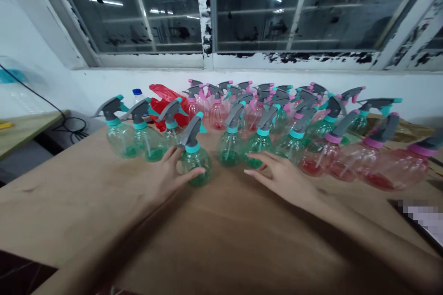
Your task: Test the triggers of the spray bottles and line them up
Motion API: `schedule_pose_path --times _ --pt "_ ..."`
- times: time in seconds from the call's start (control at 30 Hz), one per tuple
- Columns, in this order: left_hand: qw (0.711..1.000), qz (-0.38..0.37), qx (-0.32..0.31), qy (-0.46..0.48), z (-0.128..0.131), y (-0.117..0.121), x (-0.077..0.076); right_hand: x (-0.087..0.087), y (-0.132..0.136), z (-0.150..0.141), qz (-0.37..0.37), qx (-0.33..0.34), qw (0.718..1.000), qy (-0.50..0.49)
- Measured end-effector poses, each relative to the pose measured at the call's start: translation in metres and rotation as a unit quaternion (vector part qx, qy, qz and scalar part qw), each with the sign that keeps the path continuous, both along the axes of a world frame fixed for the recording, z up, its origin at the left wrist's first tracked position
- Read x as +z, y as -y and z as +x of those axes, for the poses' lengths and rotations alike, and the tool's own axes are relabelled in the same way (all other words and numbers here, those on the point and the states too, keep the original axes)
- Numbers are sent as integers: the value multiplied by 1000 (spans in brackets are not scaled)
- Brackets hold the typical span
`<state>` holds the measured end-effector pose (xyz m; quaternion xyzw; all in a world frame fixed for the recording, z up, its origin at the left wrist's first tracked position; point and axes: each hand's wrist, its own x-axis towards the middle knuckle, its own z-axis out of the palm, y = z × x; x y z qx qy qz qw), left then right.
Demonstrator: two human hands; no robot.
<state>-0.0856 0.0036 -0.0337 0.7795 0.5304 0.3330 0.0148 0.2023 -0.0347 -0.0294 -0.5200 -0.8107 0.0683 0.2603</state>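
Forearms (363,233): above brown tabletop (221,239)
Left hand (169,173): closed around teal-collared spray bottle (196,160)
Right hand (281,176): half-open, beside green bottles (261,143), contact unclear

The left hand (169,173) is curled around a green spray bottle (196,159), thumb across its clear body, above a wooden table (214,239). Right of that bottle, the right hand (277,175) has thumb and fingers parted, near a crowd of teal- and pink-collared sprayers (296,134); left of the bottle stand three similar bottles (149,144), with a red bag (162,97) behind.
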Motion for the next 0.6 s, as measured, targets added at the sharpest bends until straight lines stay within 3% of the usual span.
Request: schedule_pose_path --times 0.23,0.6 --pt "998 -34 -51 14 11 -27 7 5 -31 -38 57 -92 994 -24" --pt "994 -55 -87 27 17 -47 14 -1 -58 -53 44 -143 989 -19"
